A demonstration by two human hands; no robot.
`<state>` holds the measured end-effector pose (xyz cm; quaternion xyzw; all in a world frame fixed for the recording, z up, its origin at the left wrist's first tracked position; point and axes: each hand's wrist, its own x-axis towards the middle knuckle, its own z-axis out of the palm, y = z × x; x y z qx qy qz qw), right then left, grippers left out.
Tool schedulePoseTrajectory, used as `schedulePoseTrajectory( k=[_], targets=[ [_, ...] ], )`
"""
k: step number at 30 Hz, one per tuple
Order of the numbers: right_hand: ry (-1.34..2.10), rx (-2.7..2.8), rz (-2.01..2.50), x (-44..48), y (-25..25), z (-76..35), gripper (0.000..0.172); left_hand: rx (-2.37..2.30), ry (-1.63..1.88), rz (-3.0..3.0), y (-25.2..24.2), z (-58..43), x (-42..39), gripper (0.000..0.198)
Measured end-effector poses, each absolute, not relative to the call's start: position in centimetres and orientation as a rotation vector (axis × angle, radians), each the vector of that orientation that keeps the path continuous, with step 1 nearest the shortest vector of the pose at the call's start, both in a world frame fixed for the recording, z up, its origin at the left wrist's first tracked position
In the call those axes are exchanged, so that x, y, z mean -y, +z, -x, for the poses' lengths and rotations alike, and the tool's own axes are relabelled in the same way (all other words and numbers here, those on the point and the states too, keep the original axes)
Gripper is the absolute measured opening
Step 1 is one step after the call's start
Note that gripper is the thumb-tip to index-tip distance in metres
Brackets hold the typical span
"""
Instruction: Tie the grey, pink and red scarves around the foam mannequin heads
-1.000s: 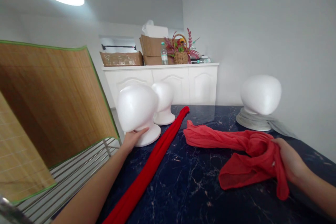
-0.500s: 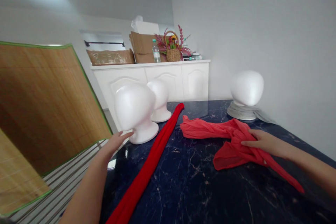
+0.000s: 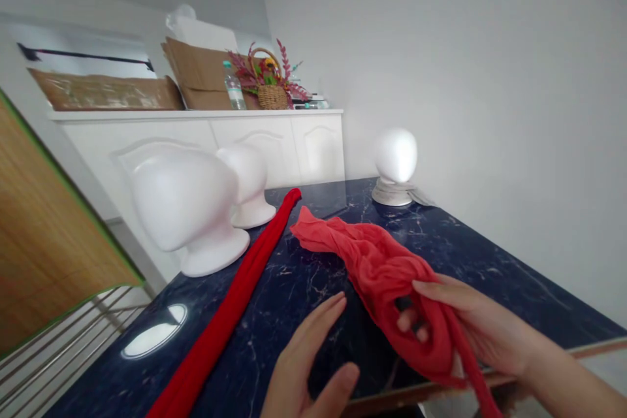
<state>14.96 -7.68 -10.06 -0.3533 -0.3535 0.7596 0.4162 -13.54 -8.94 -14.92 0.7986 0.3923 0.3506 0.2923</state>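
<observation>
Scarf [image 3: 375,249], coral, lies bunched from frame centre to lower right, unfitted. Right hand [image 3: 475,317] grasps its near end; left hand [image 3: 304,366] is spread, empty. Gray cloth [image 3: 394,188] is fitted around the neck of right form [image 3: 396,155]. Front form [image 3: 183,192] and rear form [image 3: 249,173], frame left, appear bare.

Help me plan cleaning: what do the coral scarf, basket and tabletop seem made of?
Coral scarf: thin matte fabric, perhaps cotton, judging by soft creases.
Basket: matte wicker, probably; weave shows.
Tabletop: glossy, mirroring light; marble veins suggest stone or printed laminate.
</observation>
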Motion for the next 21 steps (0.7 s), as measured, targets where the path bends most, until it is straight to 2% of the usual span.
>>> schedulePoseTrajectory(
  k=[3,6,7,8,10,11,14,15,18,21],
  targets=[
    [1.926,0.753,0.746,9.0,-10.5,-12.0,0.034,-0.941,1.045,-1.906,-14.2,7.7,9.4,0.077],
    [1.856,0.635,0.671,9.4,-10.2,-9.5,0.034,-1.029,1.019,-1.762,-13.5,5.6,10.3,0.095],
    [1.832,0.622,0.646,9.4,-10.0,-8.7,0.034,-1.103,1.035,-1.750,-13.3,5.4,10.7,0.092],
    [1.810,0.625,0.610,9.2,-9.7,-8.0,0.035,-1.185,1.056,-1.753,-13.0,5.2,11.1,0.080],
    [1.783,0.660,0.530,8.7,-9.1,-6.8,0.037,-1.298,1.114,-1.791,-12.3,5.3,12.2,0.036],
    [1.789,0.681,0.501,8.3,-8.9,-6.3,0.034,-1.311,1.139,-1.809,-11.9,5.5,12.7,0.024],
    [1.956,0.675,0.483,6.3,-8.1,-5.0,0.014,-1.216,1.232,-1.767,-10.9,6.5,14.3,0.026],
    [2.026,0.653,0.508,5.3,-7.8,-4.5,0.014,-1.178,1.264,-1.703,-10.8,6.9,14.8,0.024],
    [2.092,0.610,0.613,2.0,-6.7,-3.2,0.027,-1.117,1.311,-1.359,-10.9,8.4,16.1,0.021],
    [2.004,0.635,0.692,-2.1,-5.6,-1.8,0.025,-1.012,1.307,-1.065,-11.3,9.8,16.9,0.025]
  ],
)
